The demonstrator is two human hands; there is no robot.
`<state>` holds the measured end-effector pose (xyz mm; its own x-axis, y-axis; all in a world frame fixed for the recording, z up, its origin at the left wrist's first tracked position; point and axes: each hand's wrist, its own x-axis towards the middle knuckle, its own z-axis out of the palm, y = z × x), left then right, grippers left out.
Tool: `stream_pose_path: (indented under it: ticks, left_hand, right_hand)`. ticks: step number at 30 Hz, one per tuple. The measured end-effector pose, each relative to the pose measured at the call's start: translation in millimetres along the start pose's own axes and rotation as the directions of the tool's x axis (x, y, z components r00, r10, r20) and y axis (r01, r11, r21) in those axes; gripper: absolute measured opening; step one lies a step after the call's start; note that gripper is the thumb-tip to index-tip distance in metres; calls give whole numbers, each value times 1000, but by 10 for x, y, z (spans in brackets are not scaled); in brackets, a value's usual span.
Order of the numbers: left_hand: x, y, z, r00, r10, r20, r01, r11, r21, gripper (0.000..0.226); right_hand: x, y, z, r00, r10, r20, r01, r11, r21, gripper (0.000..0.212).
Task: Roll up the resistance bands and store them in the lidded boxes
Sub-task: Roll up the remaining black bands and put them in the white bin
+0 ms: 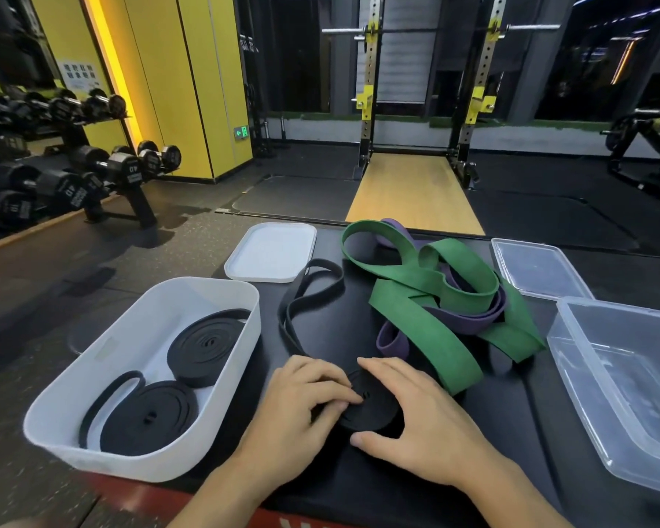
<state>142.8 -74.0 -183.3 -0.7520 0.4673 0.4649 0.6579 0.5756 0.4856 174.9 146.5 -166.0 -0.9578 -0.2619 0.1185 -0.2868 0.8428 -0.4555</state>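
- Your left hand (305,394): fingers bent, tips pressing down on the top face of the black roll (372,411), close to its centre hole. The thumb is hidden.
- Your right hand (420,413): cupped round the same roll from the right. The forefinger curves along its far edge and the thumb sits against its near edge.
- Black roll: a flat, tightly wound coil lying on the black padded surface (511,432), between your two hands.
- Loose black length (309,287): the unwound rest of that band. It runs from under your left hand away across the pad in a long narrow loop.
- Green band (435,299): wide and unrolled, heaped in loose loops just beyond your right hand. One flat end lies beside your right fingers.
- Purple band (469,322): unrolled and tangled in with the green one, partly under it.
- White box (65,417): open, to the left of your left hand. It holds two coiled black bands, a far coil (206,348) and a near coil (149,417) with a short tail standing loose.
- White lid (271,253): lying flat beyond the white box, at the pad's far left corner.
- Clear box (625,394): open, at the right edge of the pad.
- Clear lid (538,268): flat, just beyond the clear box.
- Background: a dumbbell rack (130,173) at left, a squat rack (370,70) and a wooden platform (412,192) ahead.
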Motion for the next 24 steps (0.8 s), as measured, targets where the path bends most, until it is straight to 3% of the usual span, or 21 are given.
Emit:
stream_pose_path:
  ticks: [4,7,10,11,13,14,16,19,22,24]
  left_hand:
    - [6,-3,-8,1000,-12,-9,12,1000,0,19]
    - [16,-2,-9,1000,-2,-5,2,1000,8,18]
    - [16,-2,-5,1000,-2,-14,2,1000,-9,19]
    - [14,-6,-3,1000,-5,-20,5,1000,-17,18]
    - [13,-13,3,1000,-9,-29,8,1000,-21,18]
    - [12,-9,2,999,-14,-31,13,1000,-26,18]
    - [11,0,0,999,-17,-32,16,999,-39,18]
    - [5,7,-2,999,-26,-32,24,998,-53,21]
    - [1,0,4,999,-24,-33,22,998,-54,22]
    - [6,0,11,999,-21,-39,19,998,-54,22]
  right_hand:
    - [-10,-59,-49,998,16,-58,-13,999,53,91]
    - [-65,-177,-144,976,-66,-209,55,997,-61,64]
    - [-128,-313,-383,821,-212,-531,145,975,-166,25]
    - [-113,-337,-501,776,-198,-599,118,978,-169,23]
    - [1,-288,-729,763,-42,-646,-25,995,-94,20]
    - [90,-204,-804,793,80,-604,-133,990,-43,24]
    - [262,-26,-905,879,289,-380,-324,945,-32,47]
    - [408,91,-865,933,359,30,-357,932,-58,69]
    - [451,86,-761,920,371,126,-328,906,-267,76]
    - [453,93,-765,907,388,164,-337,902,-270,81]
